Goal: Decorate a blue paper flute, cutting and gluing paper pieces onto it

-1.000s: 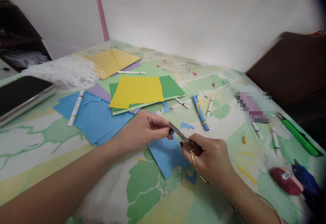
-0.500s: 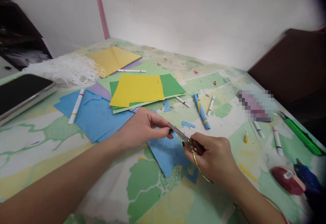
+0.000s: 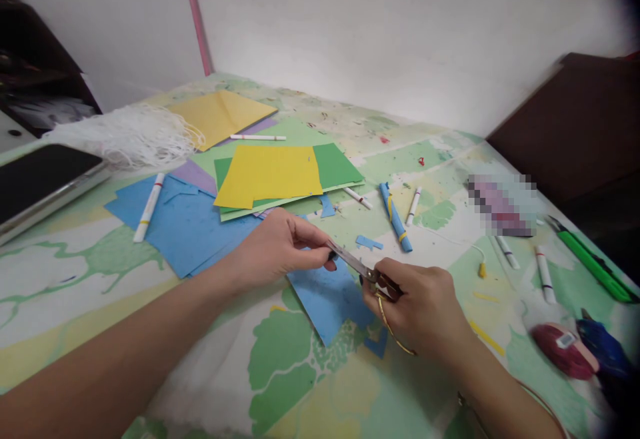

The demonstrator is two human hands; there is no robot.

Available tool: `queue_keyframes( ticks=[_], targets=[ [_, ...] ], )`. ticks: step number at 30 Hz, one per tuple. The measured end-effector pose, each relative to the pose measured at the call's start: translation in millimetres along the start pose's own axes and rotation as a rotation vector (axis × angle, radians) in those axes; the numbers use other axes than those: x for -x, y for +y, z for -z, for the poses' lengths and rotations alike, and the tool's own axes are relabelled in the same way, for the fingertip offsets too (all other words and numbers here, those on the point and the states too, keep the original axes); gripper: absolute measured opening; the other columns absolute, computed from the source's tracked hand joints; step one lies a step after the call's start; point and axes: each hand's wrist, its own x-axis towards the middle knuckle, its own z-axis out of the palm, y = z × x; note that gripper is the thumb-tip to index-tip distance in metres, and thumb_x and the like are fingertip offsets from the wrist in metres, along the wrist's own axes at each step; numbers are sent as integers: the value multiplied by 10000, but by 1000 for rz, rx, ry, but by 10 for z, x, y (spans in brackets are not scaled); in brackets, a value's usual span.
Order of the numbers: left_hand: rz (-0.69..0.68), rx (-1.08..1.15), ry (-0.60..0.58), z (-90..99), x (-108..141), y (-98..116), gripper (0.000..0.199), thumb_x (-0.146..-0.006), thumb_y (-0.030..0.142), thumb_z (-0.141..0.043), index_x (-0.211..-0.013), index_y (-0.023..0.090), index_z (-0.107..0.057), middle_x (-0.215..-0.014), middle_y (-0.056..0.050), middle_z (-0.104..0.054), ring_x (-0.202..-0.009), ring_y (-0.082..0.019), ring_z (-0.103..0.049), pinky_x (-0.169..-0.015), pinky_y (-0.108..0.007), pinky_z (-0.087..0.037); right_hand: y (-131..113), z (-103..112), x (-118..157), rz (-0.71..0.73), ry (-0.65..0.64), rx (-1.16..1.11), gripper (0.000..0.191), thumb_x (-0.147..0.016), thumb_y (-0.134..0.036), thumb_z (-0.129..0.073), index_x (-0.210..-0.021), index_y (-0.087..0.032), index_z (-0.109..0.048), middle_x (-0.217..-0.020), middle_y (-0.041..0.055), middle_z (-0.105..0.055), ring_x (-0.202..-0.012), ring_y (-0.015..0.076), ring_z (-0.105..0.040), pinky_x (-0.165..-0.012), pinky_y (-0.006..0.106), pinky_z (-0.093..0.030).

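"Between the left hand [image 3: 275, 249] and the right hand [image 3: 425, 302], what did you see?"

"Scissors [image 3: 354, 264]! The right hand was closed on their handles, and one handle had a gold loop. The blades pointed at the left fingertips."

"How was the left hand?"

"Its thumb and finger were pinched shut at the scissor tips. I couldn't tell if a tiny bit of paper was in there."

"What was under the grip?"

"A blue sheet [image 3: 327, 296] lay on the green and yellow tablecloth [image 3: 350, 406], below the scissors."

"And past the hands?"

"Just past the scissors was a small blue scrap [image 3: 369, 242], and past the right hand was a blue roll [image 3: 395, 218] with yellow stripes. Yellow paper [image 3: 275, 171] sat on top of green paper [image 3: 337, 164], farther off than the left hand. To the left of that hand were blue papers [image 3: 200, 229] with a white marker [image 3: 149, 208] on them."

"What was on the other side?"

"A green cutter [image 3: 595, 262] lay well to the right of the right hand."
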Motion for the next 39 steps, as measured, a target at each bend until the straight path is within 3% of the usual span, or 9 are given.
queue_keyframes(
  ticks=[39],
  targets=[
    [25,2,-11,-2,-22,-36,143,-701,160,-583,-724,150,-724,-697,-18,-707,-687,-127,-618,-641,-198,-454,35,-29,1,47,26,101,230,-733,-240,-552,-525,-173,-480,-426,-41,-495,-361,71,-405,-430,221,-233]
  ],
)
